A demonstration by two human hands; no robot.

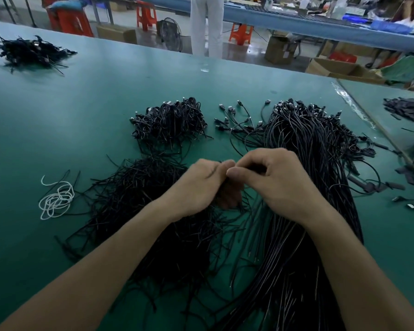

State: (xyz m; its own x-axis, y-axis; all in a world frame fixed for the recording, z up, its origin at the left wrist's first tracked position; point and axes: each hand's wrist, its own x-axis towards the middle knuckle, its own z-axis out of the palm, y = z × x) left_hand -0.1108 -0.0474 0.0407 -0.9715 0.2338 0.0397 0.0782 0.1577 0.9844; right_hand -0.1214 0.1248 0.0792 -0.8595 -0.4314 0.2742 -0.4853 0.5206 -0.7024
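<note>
Left hand (196, 185) and right hand (273, 177) clench one thin black cable (255, 168); beyond it lie few tied black coils (170, 120), right of it many loose black cables (304, 144) likely remain.

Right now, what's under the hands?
The left hand and right hand grip a dark cable bundle over loose black ties on the green table; fingers cover its middle.

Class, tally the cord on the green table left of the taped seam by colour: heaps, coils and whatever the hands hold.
Black heaps: 4 (far-left heap, coiled bundles, short ties, long cables)
Black bundle between left hand and right hand: 1
White cord coil: 1
Total: 6
</note>
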